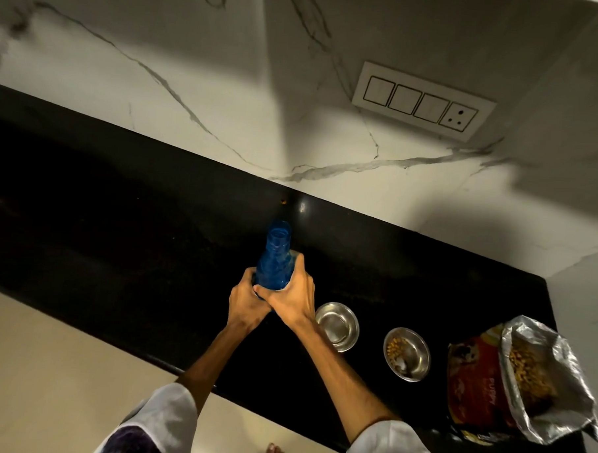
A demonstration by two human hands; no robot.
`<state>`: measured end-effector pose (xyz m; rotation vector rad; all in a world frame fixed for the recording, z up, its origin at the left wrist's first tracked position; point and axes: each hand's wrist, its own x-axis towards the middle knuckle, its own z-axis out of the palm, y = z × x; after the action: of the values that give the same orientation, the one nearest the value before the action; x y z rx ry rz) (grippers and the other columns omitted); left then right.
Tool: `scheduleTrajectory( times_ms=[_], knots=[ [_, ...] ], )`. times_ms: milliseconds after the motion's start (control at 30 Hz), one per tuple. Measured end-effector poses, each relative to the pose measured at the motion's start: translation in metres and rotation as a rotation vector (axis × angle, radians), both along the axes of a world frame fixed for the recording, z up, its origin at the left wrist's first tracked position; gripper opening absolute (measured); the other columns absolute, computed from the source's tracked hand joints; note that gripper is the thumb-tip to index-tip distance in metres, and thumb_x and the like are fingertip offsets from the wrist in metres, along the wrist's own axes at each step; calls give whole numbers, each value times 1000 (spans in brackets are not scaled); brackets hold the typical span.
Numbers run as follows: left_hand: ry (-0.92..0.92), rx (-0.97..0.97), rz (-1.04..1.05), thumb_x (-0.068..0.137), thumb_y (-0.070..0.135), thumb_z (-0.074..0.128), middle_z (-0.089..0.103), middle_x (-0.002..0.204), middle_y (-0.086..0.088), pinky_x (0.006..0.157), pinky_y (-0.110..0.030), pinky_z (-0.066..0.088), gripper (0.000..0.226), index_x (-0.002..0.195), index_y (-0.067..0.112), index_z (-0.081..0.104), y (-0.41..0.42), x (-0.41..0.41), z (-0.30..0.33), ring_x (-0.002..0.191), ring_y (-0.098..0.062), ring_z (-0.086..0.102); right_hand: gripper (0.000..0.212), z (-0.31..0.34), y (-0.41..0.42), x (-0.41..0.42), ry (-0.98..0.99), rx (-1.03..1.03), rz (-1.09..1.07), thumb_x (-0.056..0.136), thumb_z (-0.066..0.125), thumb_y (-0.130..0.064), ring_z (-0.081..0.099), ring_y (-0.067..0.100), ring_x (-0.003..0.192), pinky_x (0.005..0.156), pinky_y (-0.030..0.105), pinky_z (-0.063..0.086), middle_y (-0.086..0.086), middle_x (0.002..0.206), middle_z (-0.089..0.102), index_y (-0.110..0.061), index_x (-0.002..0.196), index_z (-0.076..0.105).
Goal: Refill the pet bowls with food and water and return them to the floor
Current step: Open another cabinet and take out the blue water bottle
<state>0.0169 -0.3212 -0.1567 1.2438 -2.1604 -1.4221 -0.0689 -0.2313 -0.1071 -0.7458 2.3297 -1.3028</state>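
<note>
Spillage looks likeliest: both hands, left [244, 301] and right [293, 294], grip the uncapped bottle [274, 259] low on its body over the counter [119, 218], so a fast tilt toward the empty bowl [338, 325] just right of that grip could overshoot its rim.
</note>
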Motion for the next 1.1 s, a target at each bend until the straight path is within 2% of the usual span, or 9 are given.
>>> scheduleTrajectory(
  times_ms=[233, 333, 433, 500, 600, 733, 833, 1100],
  knots=[
    [4, 28, -38, 67, 35, 88, 70, 114, 3, 93, -38, 58, 74, 130, 20, 52, -1, 4, 0, 102, -13, 69, 96, -1, 0, 1, 7, 4, 18, 54, 98, -37, 67, 13, 112, 94, 36, 59, -8, 124, 67, -35, 133, 42],
    [5, 28, -36, 61, 32, 91, 68, 121, -1, 97, -36, 55, 85, 134, 16, 51, -1, 11, 1, 108, -16, 67, 105, -2, 5, 2, 0, 10, 29, 54, 99, -38, 64, 13, 119, 98, 34, 57, -8, 131, 65, -35, 140, 40],
    [-17, 69, -19, 57, 23, 96, 60, 133, -4, 104, -35, 49, 97, 140, 11, 48, -2, 19, 3, 122, -19, 58, 110, -4, 14, 3, -3, 12, 19, 52, 99, -42, 63, 11, 123, 101, 34, 56, -8, 136, 64, -34, 145, 40],
    [-27, 96, 23, 55, 22, 98, 58, 133, -5, 103, -31, 47, 102, 142, 11, 47, -3, 25, 7, 123, -19, 56, 112, -3, 20, 5, 4, 3, 3, 52, 98, -45, 62, 10, 125, 103, 34, 55, -7, 138, 64, -31, 148, 40],
    [-22, 120, 73, 56, 18, 98, 58, 129, -6, 96, -25, 44, 97, 140, 11, 49, -2, 34, 13, 120, -18, 56, 114, -2, 27, 8, 21, -9, -23, 54, 96, -49, 59, 12, 129, 107, 36, 52, -2, 142, 61, -29, 151, 39],
    [-9, 117, 95, 58, 19, 98, 59, 129, -5, 95, -25, 46, 92, 137, 13, 51, 0, 46, 23, 117, -16, 57, 107, 8, 33, 13, 22, -42, -54, 58, 100, -41, 58, 12, 130, 109, 37, 51, 1, 143, 61, -25, 149, 45],
    [12, 117, 95, 58, 22, 98, 61, 127, -3, 96, -27, 48, 89, 135, 13, 53, 5, 53, 33, 116, -16, 58, 104, 18, 38, 19, 37, -73, -64, 60, 100, -40, 58, 11, 128, 108, 35, 51, -1, 141, 61, -25, 148, 47],
    [116, 132, 86, 63, 22, 96, 63, 118, 4, 89, -20, 47, 73, 127, 16, 61, 23, 74, 70, 110, -10, 61, 87, 48, 54, 43, 60, -160, -93, 66, 98, -37, 60, 8, 122, 101, 29, 53, -6, 134, 64, -23, 141, 56]
  ],
)
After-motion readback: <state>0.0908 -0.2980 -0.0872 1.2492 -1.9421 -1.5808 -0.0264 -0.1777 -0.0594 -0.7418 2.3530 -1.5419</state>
